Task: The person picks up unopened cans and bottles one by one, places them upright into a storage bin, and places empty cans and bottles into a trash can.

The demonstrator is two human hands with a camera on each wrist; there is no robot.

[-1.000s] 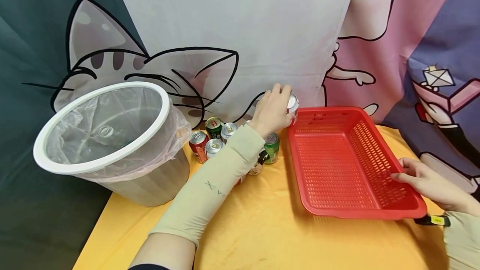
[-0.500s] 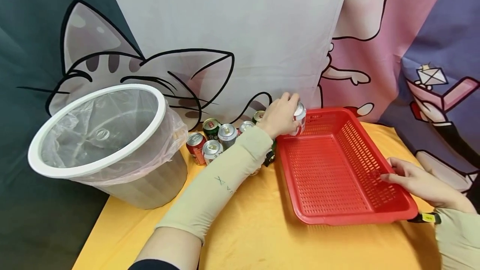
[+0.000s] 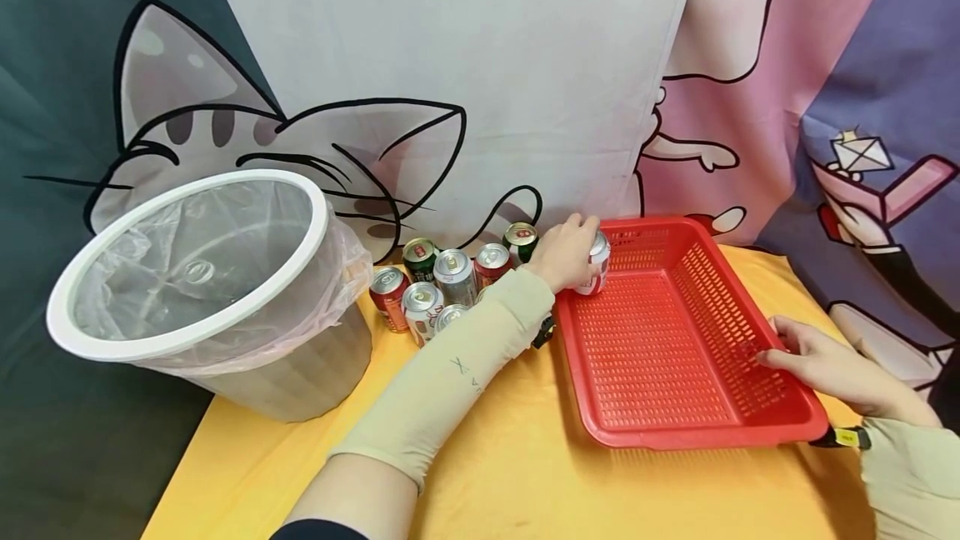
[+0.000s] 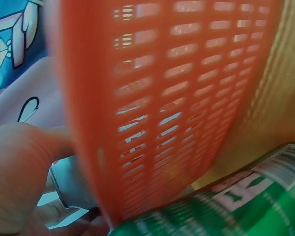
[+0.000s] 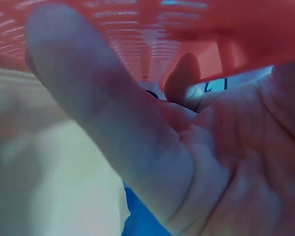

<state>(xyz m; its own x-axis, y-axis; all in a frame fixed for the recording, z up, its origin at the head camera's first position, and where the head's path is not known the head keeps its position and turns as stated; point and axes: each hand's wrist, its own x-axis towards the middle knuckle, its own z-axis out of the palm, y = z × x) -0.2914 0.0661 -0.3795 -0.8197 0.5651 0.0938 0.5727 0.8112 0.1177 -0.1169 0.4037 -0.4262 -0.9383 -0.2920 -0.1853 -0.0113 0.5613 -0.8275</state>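
My left hand [image 3: 566, 252] grips a white and red drink can [image 3: 597, 267] just inside the back left corner of the red plastic basket [image 3: 652, 442]. In the left wrist view, the basket's slotted side wall [image 4: 179, 88] partly hides that can [image 4: 73, 184], and the fingers wrap around it. On the basket's right side my right hand [image 3: 836, 369] holds the rim, its thumb over the inner face. The right wrist view shows the thumb [image 5: 103, 108] stretched along the red wall.
Several upright cans, such as a red can [image 3: 390, 298] and a dark green can [image 3: 420, 258], cluster left of the basket. A green can [image 4: 246, 206] is close outside its wall. A bin [image 3: 300, 386] with a clear liner stands left on the yellow cloth [image 3: 495, 473].
My left hand has lowered the can from above the basket's back left corner to inside its rim. More of the standing cans show now. My right hand keeps its hold on the basket.
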